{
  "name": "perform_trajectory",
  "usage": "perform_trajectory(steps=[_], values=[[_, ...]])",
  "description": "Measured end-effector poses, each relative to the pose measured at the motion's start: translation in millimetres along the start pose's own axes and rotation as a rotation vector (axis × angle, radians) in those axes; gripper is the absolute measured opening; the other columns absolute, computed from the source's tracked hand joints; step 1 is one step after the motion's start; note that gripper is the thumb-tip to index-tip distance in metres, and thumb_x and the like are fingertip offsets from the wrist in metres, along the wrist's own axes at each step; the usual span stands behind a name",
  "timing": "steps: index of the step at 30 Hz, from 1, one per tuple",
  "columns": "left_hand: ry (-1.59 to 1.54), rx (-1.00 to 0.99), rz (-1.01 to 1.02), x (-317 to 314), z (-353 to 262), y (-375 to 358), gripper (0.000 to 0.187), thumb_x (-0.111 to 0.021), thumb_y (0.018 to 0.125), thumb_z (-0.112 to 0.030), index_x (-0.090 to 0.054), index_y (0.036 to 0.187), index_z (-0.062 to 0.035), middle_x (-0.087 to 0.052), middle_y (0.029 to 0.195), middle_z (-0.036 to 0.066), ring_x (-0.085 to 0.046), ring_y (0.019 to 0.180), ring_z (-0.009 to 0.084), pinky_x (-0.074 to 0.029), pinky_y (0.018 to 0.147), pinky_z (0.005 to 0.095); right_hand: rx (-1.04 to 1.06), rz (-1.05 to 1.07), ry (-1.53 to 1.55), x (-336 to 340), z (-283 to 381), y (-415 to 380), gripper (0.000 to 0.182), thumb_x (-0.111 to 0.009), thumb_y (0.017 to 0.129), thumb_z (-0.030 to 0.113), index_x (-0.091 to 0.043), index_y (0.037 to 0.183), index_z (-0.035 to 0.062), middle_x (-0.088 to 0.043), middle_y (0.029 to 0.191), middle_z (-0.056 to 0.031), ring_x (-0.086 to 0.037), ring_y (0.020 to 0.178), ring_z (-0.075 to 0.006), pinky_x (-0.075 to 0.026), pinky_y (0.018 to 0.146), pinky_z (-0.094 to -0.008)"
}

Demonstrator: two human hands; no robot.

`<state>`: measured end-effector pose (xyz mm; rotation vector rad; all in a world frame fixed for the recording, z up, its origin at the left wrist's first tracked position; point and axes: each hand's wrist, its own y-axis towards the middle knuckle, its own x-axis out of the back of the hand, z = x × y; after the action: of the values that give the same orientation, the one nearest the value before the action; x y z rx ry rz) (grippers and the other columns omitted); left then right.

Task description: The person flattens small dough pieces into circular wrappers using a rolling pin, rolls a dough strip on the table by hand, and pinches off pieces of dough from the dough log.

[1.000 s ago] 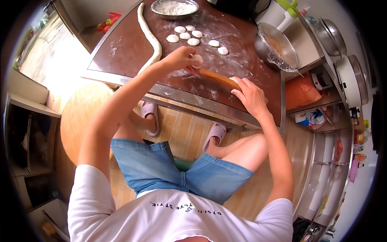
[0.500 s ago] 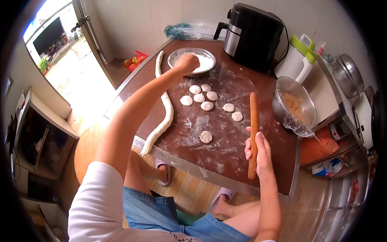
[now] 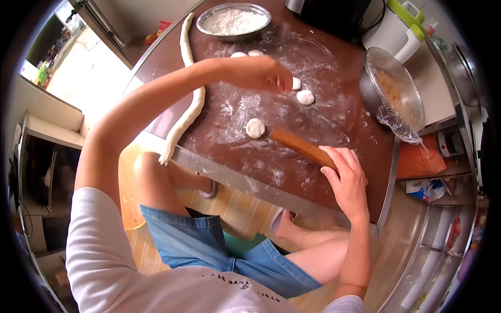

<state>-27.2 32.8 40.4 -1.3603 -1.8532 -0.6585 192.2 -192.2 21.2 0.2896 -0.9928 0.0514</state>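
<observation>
My right hand [image 3: 344, 180] is wrapped round one end of a wooden rolling pin [image 3: 300, 146], which slants over the floured table. The pin's far end is beside a flattened dough piece [image 3: 255, 128]. Above the table hangs my left hand [image 3: 269, 74], its fingers curled in; what they hold, if anything, is hidden. It covers part of a group of small dough pieces, of which two [image 3: 255, 53] show behind the wrist. Another dough piece [image 3: 305, 97] lies just right of that hand. A long dough rope [image 3: 182, 122] runs down the table's left side, partly under my left forearm.
A metal bowl of flour [image 3: 234, 22] stands at the back. To the right are a filling bowl partly covered with plastic wrap [image 3: 412, 99] and a white-and-green appliance [image 3: 399, 26]. A black appliance [image 3: 334, 13] is at the back edge. The table's metal edge [image 3: 245, 185] is near my knees.
My left hand has left the flour bowl and moved right and nearer, over the dough pieces. The rolling pin has swung from upright in view to slanting left. The view has tilted down.
</observation>
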Motion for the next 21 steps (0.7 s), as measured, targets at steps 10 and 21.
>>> perform_trajectory(steps=[10, 21], values=[[0.072, 0.098, 0.041, -60, -17, -44, 0.018, -0.065, 0.073, -0.016, -0.059, 0.084, -0.0031, -0.060, 0.077, 0.010, -0.060, 0.074, 0.0248, -0.046, 0.068, 0.0355, 0.200, 0.117, -0.195, -31, 5, -1, 0.042, -0.063, 0.074, 0.006, -0.056, 0.115, 0.0137, -0.051, 0.096, -0.0057, -0.049, 0.094, -0.0239, -0.042, 0.082, -0.0376], [0.122, 0.087, -0.158, -72, -15, -30, 0.016, -0.058, 0.075, -0.014, -0.065, 0.085, -0.0043, -0.065, 0.074, 0.012, -0.063, 0.071, 0.0279, -0.048, 0.065, 0.0356, -0.103, -0.276, -0.583, -90, 0, 57, 0.051, -0.048, 0.089, 0.034, -0.040, 0.130, 0.0048, -0.033, 0.137, -0.0212, -0.025, 0.131, -0.0360, -0.022, 0.105, -0.0490]])
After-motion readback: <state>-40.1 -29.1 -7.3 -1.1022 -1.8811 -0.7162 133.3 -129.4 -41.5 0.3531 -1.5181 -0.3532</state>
